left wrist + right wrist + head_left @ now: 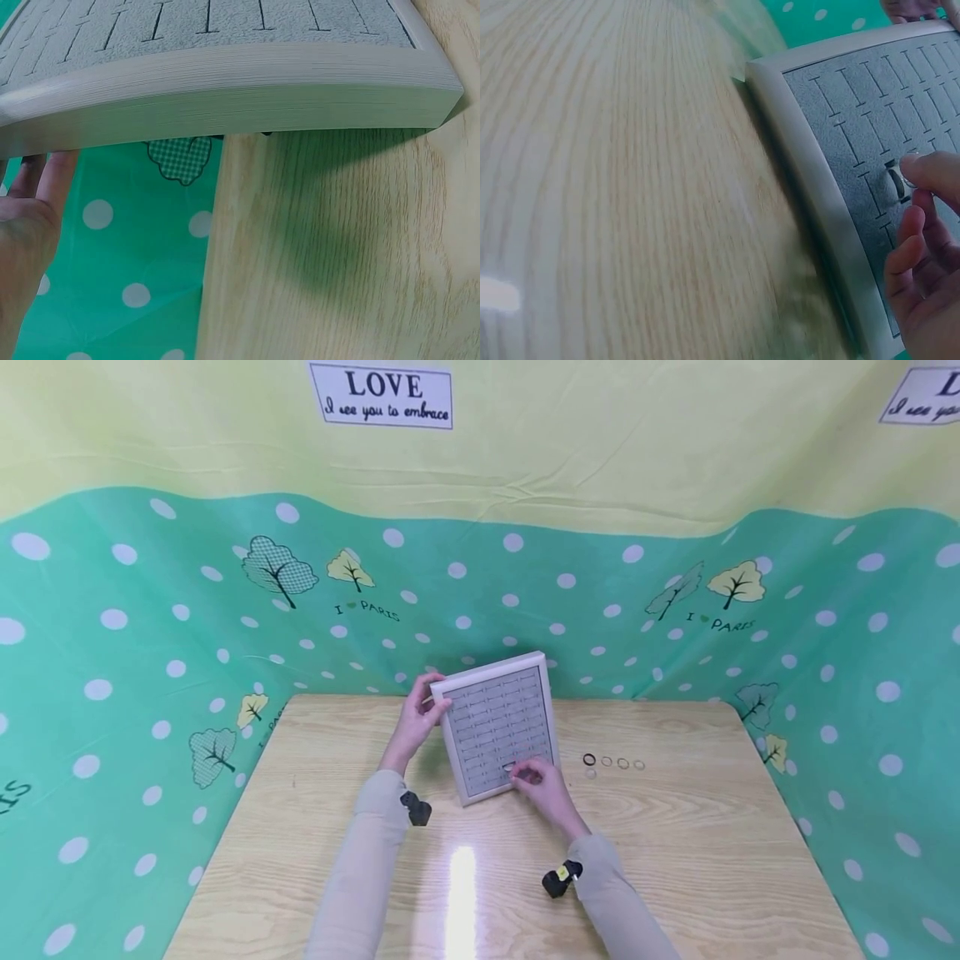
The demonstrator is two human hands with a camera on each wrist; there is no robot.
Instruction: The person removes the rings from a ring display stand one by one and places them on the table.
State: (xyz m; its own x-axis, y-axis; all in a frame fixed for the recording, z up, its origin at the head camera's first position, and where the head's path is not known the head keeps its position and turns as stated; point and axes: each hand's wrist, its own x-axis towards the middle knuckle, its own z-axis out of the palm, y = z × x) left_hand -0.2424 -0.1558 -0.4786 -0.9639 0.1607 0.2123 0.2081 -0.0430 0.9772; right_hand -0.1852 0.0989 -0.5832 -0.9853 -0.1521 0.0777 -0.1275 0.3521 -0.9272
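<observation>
A ring display tray (pixel 498 727) with a pale frame and a grey slotted foam face stands tilted on the table, leaning back. My left hand (pixel 416 718) grips its upper left corner, thumb on the front of the frame; the left wrist view shows fingers (pixel 56 180) behind the frame's edge. Low on the foam, my right hand (pixel 546 789) pinches a small ring (pixel 905 178) between thumb and fingertip at a slot that is spread apart. The fingertips cover most of the ring, so how deep it sits in the slot cannot be told.
Right of the tray, a black ring (pixel 589 759) lies on the wooden table (pixel 697 843) with several thin pale rings (pixel 623 763) beside it. A green and yellow printed cloth (pixel 510 560) hangs behind the table and along both sides.
</observation>
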